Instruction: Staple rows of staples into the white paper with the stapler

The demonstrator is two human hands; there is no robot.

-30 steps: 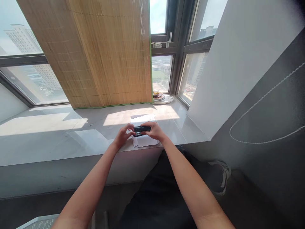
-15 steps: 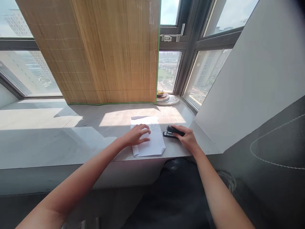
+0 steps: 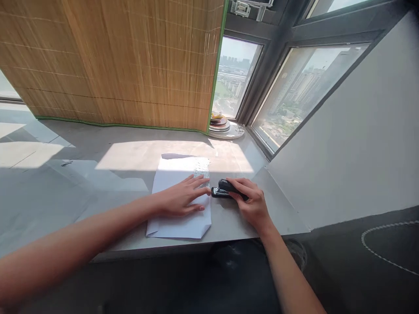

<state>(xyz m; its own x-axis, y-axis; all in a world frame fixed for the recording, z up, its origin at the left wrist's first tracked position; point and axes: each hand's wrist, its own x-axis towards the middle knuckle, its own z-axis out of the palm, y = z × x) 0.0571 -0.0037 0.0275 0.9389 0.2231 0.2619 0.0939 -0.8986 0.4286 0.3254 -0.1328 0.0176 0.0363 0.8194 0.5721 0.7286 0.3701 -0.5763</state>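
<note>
White paper sheets (image 3: 183, 224) lie on the window sill, with a patterned dark print near their upper right and a folded lower right corner. My left hand (image 3: 183, 197) rests flat on the paper, fingers spread and pointing right. A black stapler (image 3: 225, 186) stands just right of the paper's edge, its jaw end toward the sheets. Wrapped round the stapler's rear is my right hand (image 3: 252, 200). The stapler's nose is close to my left fingertips; whether it touches the paper I cannot tell.
A bamboo blind (image 3: 137, 65) hangs behind the sill (image 3: 124, 205). Stacked plates (image 3: 225, 127) stand in the window corner. A slanted white wall panel (image 3: 334, 144) borders the right side. The sill's front edge runs just below the paper.
My left hand has flattened onto the paper with its fingers stretched out. The stapler, in my right hand, is nearer the paper's right edge. The view has tilted down and come closer.
</note>
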